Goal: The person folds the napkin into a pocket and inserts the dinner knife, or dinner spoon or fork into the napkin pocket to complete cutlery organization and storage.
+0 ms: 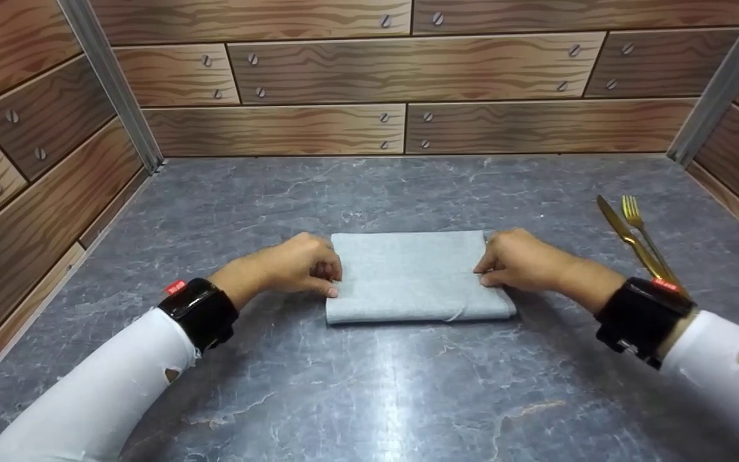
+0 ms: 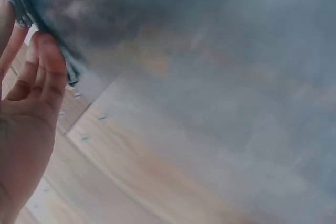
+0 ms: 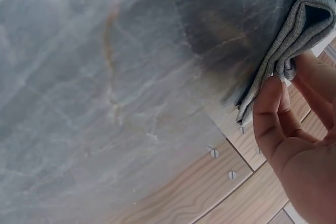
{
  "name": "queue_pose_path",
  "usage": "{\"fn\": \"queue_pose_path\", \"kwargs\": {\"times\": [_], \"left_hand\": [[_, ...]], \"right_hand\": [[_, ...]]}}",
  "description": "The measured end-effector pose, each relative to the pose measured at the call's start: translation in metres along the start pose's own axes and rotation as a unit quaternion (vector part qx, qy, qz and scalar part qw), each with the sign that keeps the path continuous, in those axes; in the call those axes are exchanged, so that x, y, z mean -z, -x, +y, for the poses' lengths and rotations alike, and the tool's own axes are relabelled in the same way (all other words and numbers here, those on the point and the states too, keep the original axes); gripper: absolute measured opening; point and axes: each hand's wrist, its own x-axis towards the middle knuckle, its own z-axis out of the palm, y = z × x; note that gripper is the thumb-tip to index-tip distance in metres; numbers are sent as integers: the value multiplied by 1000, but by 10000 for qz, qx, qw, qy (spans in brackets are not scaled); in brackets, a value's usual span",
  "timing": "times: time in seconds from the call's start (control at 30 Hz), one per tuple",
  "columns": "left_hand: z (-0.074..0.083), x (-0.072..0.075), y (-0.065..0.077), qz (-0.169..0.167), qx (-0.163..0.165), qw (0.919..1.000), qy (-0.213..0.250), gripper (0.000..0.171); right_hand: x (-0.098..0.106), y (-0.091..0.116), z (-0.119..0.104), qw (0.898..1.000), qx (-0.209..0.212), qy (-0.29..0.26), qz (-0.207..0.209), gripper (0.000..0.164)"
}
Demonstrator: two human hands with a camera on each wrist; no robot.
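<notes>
A pale grey cloth napkin (image 1: pixel 408 269) lies folded in layers on the table, with a rolled-looking fold along its near edge. My left hand (image 1: pixel 305 264) pinches its left edge between thumb and fingers. At the opposite side, my right hand (image 1: pixel 516 260) pinches the right edge. The right wrist view shows the layered end of the napkin (image 3: pixel 310 19), with a loop-shaped fold above the fingertips (image 3: pixel 271 90). In the left wrist view only a thin strip of napkin (image 2: pixel 39 17) shows by the left fingertips (image 2: pixel 50 45).
A gold knife (image 1: pixel 626 234) and a gold fork (image 1: pixel 639 221) lie side by side to the right, their handles partly behind the right wrist band (image 1: pixel 642 317). The grey marbled table (image 1: pixel 369 391) is bounded by wood-patterned walls (image 1: pixel 408 70) at the back and sides.
</notes>
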Motion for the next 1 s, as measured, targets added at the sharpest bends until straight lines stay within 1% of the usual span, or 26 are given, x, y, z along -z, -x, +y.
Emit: {"fn": "queue_pose_path", "kwargs": {"times": [0.03,0.07,0.1,0.17,0.2,0.23,0.3,0.33,0.37,0.43,0.47,0.53,0.6,0.63,0.67,0.73,0.77,0.83,0.87,0.93,1.0], "left_hand": [[-2,-2,-1,30,-248,9993,-264,26],[0,-3,-1,82,-475,9975,-514,24],[17,4,1,122,-652,9949,-762,22],[40,12,4,253,-898,9903,-1034,17],[49,14,6,390,-1022,9878,-1109,16],[40,7,6,532,-1172,9851,-1145,18],[61,16,9,691,-1228,9822,-1239,17],[58,14,9,762,-1233,9826,-1165,16],[60,13,9,849,-1228,9823,-1130,16],[60,11,9,905,-1098,9846,-1015,13],[59,9,9,910,-965,9864,-966,10],[43,-2,5,901,-732,9905,-733,13],[22,-13,-1,853,-487,9933,-610,17],[13,-17,-4,816,-373,9942,-594,17],[6,-20,-6,772,-275,9950,-572,18],[-1,-22,-11,679,-79,9955,-657,16],[-4,-23,-13,626,-5,9957,-681,15],[-2,-22,-15,456,196,9962,-715,12],[0,-22,-16,389,289,9962,-729,12],[6,-22,-17,196,551,9952,-785,13],[16,-21,-18,-33,805,9928,-884,18]], "right_hand": [[3,0,-5,10000,63,64,-7,16],[5,0,-8,9999,130,100,12,15],[7,-1,-11,9998,155,114,29,13],[4,-1,-6,9992,344,107,174,10],[1,-1,-1,9989,397,66,225,9],[-6,-2,10,9981,500,13,349,9],[-20,-5,32,9968,626,-11,496,13],[-28,-6,43,9966,642,-9,511,15],[-35,-7,54,9969,588,0,521,18],[-50,-9,74,9979,396,84,499,21],[-52,-10,78,9988,241,165,389,20],[-60,-10,86,9991,25,292,319,21],[-54,-8,70,9987,-40,431,285,19],[-55,-8,70,9985,-60,449,310,20],[-56,-8,70,9983,-76,462,351,20],[-57,-9,69,9977,-173,523,382,21],[-57,-10,69,9975,-214,560,372,21],[-70,-13,87,9971,-328,594,332,20],[-70,-14,87,9971,-319,639,277,18],[-70,-14,88,9970,-245,708,197,12],[-70,-12,90,9972,-118,722,124,14]]}}
